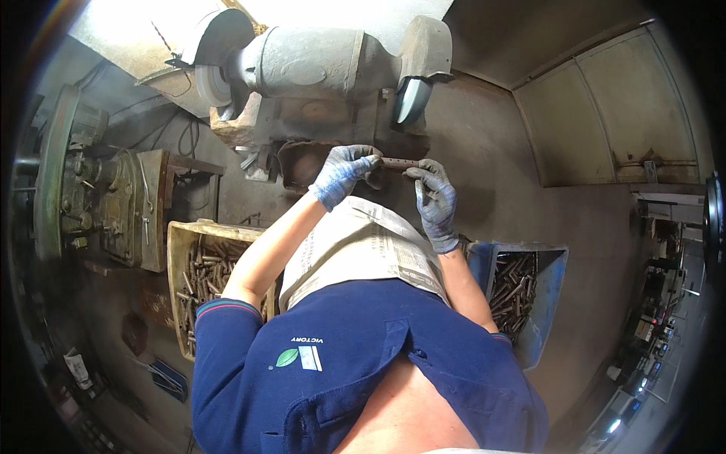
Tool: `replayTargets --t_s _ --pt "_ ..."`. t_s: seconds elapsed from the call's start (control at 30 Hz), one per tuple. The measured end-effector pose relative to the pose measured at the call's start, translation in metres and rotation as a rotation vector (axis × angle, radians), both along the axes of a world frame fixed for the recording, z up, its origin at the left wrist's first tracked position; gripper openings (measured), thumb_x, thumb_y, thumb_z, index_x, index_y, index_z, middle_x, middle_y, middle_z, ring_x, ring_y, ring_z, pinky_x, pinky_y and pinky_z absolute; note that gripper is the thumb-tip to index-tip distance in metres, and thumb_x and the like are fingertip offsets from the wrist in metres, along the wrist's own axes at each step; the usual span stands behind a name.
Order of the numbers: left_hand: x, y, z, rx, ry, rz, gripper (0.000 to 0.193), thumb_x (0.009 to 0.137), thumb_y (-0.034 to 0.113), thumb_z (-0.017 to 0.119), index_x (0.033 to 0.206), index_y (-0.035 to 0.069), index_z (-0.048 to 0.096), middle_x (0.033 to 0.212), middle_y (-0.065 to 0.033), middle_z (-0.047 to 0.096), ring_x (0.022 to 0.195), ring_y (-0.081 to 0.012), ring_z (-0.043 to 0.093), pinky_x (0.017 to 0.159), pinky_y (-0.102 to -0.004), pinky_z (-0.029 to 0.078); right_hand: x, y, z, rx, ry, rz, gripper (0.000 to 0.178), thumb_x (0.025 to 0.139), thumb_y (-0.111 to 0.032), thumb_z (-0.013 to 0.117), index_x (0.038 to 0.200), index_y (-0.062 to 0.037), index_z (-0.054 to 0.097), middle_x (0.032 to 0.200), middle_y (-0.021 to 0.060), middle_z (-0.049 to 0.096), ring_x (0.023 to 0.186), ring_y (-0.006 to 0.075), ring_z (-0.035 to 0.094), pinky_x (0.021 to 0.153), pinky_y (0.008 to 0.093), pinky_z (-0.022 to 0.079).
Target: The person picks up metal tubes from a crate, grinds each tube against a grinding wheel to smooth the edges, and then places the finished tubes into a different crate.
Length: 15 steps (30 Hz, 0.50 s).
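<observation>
Both my hands wear grey-blue work gloves. Between them I hold a short brown metal tube (398,163) level, with a row of small holes along it. My left hand (344,172) pinches its left end, and my right hand (435,198) grips the right end between thumb and fingers. Just beyond stands a grey bench grinder (310,60). Its pale wheel (214,85) shows at the left, and another wheel (413,101) sits under the right guard. The tube is apart from both wheels.
A yellowish bin (178,276) of metal tubes stands at my left. Similar pieces fill a blue bin (550,303) at my right. Farther left is a green machine (110,197); a metal cabinet (639,106) stands at the far right.
</observation>
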State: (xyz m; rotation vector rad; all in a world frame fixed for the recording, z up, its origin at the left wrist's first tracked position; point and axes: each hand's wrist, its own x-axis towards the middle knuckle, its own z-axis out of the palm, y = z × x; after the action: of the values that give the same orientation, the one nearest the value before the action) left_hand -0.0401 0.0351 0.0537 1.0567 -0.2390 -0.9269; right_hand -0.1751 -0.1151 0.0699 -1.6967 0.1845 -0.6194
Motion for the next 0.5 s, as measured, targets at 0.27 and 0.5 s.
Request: replayTargets --t_s 0.27,0.5 --pt "0.005 -0.03 -0.021 0.2 -0.325 0.233 0.019 0.085 0.007 0.061 0.099 -0.006 0.06 0.084 -0.0087 0.065 0.072 -0.0125 0.062 0.063 -0.0248 0.053 0.014 -0.028 -0.024 -0.03 0.039 -0.048 0.02 0.085 0.002 0.051 0.098 0.0017 0.065 0.109 0.009 0.054 0.101 0.0192 0.054 0.088 0.0303 0.044" --pt "0.012 -0.054 -0.021 0.201 -0.182 0.271 0.014 0.084 0.007 0.062 0.094 -0.002 0.064 0.082 -0.0039 0.066 0.07 -0.0079 0.058 0.066 -0.0211 0.048 0.035 -0.037 -0.039 0.205 0.002 -0.121 0.015 0.081 0.004 0.059 0.092 -0.0003 0.067 0.098 0.0073 0.059 0.095 0.0154 0.055 0.083 0.0254 0.042"
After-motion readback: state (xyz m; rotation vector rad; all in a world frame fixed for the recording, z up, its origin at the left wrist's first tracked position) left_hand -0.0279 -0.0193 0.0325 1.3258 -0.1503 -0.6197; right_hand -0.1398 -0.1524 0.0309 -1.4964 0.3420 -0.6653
